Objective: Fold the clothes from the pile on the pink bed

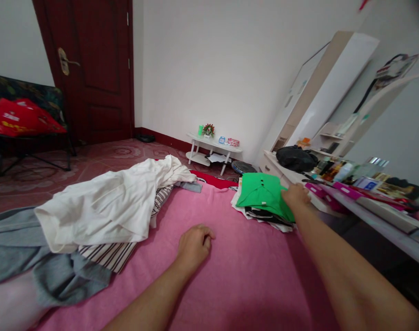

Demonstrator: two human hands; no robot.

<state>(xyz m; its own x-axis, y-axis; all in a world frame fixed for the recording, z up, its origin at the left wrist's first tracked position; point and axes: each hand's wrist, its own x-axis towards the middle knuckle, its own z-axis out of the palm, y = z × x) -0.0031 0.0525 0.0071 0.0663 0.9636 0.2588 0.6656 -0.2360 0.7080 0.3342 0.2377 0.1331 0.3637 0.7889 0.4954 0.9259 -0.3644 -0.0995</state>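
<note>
On the pink bed cover (230, 271), my left hand (195, 243) rests with its fingers curled in and nothing visible in them. My right hand (297, 196) is at the right edge of a folded green shirt (264, 193), its fingers closed on a bit of the green cloth. That shirt, with small dark buttons, tops a stack of folded black and white clothes (264, 217). Left of my left hand, a white garment (102, 202) lies spread over a striped garment (109, 255) and grey clothing (65, 276).
A dresser (385, 220) crowded with bottles and a black bag (297, 158) runs along the right. Beyond the bed stands a small white table (212, 143). At left, a chair holds a red plastic bag (23, 118) near a dark red door (92, 69).
</note>
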